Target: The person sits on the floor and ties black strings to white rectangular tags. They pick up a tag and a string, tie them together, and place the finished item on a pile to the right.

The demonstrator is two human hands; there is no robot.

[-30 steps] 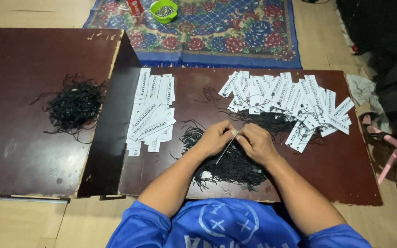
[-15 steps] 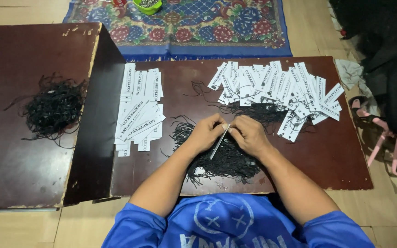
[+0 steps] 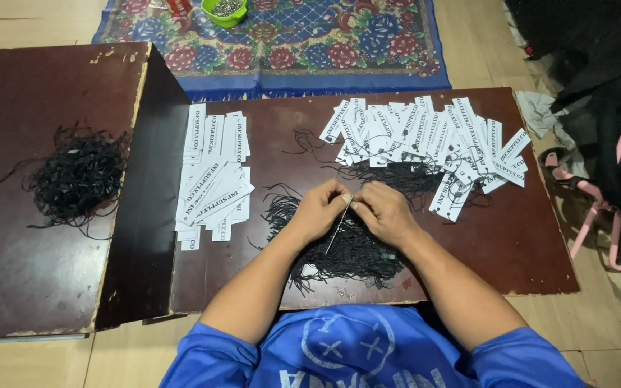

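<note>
Between your fingertips you pinch a thin white paper tag [image 3: 339, 221], seen edge-on and slanting down to the left. It hangs just above a loose heap of black strings [image 3: 350, 251], tangled and spread flat on the dark brown board near its front edge.

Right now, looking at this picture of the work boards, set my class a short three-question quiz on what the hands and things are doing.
1. True or false: both hands meet over a pile of black strings.
2. Which side of the hands has the neat stack of white tags? A) the person's left B) the person's right
3. Fill in: the green bowl stands on the patterned ____.

Key:
1. True: left hand and right hand pinch a thin white tag above the black strings.
2. A: the stack of white tags.
3. Rug: green bowl, rug.
</note>
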